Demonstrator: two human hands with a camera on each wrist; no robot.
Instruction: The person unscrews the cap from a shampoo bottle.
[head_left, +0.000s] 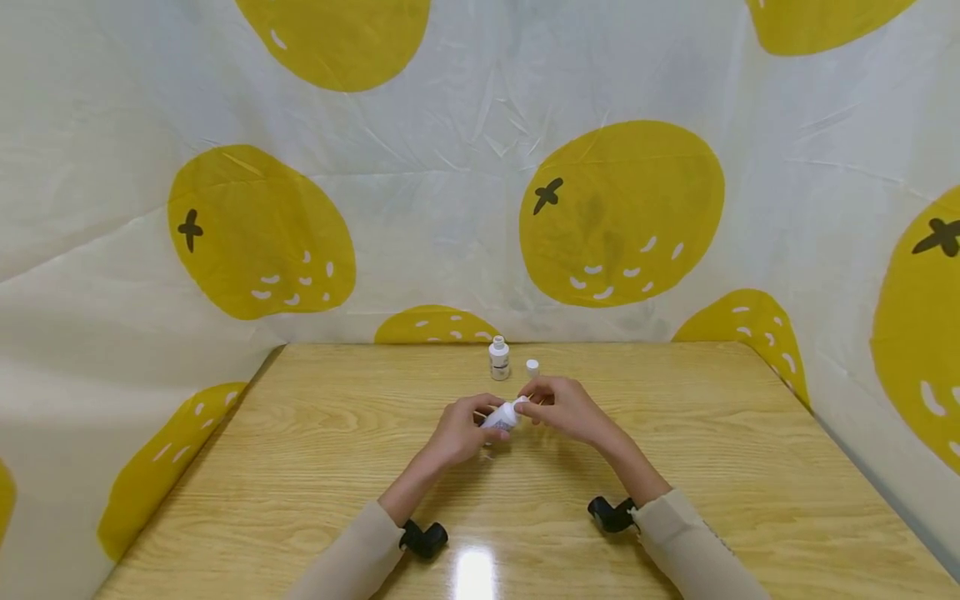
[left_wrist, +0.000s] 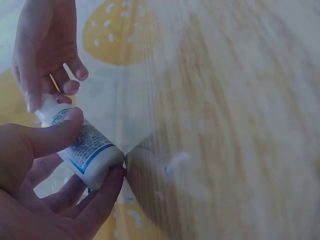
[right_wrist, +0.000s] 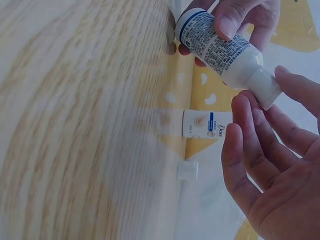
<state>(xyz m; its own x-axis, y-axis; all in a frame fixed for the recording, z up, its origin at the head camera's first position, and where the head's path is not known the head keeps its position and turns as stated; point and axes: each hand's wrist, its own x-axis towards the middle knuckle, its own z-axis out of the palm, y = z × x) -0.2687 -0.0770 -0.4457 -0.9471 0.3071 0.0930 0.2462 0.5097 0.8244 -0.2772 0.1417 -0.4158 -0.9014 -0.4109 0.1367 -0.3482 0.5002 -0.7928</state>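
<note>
We look down on a wooden desk [head_left: 315, 467] hemmed in by a white cloth printed with big yellow fruit [head_left: 622, 212]. Above the middle of the desk both our hands meet on a small white bottle [head_left: 501, 417]. Our left hand [head_left: 457, 433] is wrapped round its body, thumb across the label and fingers curled under its base. Our right hand [head_left: 566, 408] pinches the neck end with thumb and fingertips. The bottle lies tilted, its long axis running from the left hand up toward the right, so the cap end is nearer the right hand. Its label carries dense small print and a blue band, too fine to read. Behind, well apart, a second small bottle [right_wrist: 206, 124] stands reading "Dove", and just beside it a loose white cap [right_wrist: 187, 170]
</note>
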